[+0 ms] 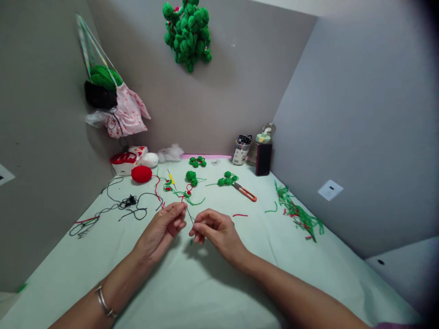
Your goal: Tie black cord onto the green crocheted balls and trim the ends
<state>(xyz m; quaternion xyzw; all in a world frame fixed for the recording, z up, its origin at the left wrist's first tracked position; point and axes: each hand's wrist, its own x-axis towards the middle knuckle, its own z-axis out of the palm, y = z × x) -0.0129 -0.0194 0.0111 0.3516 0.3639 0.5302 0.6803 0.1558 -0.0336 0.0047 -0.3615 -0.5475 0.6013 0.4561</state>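
My left hand (168, 226), with a metal bangle on its wrist, pinches one end of a thin dark strand of yarn (190, 215) between thumb and forefinger. The strand runs taut down to my right hand (216, 233), whose thumb and forefinger are closed on it. Just beyond my left fingertips lies a small green-and-red crocheted piece (187, 194) with loose yarn tails. A yellow-handled crochet hook (172, 178) rests near it. Farther back are a green crocheted ball cluster (191, 177) and another green cluster (227, 178) touching orange-handled thread snips (245, 191).
Tangled black yarn (130, 201) and a red yarn ball (141, 174) lie left. Green and red yarn scraps (298, 212) heap at right. A pen cup (240, 151), a bottle (263, 138) and a dark phone (264, 159) stand at the back. Walls enclose the table.
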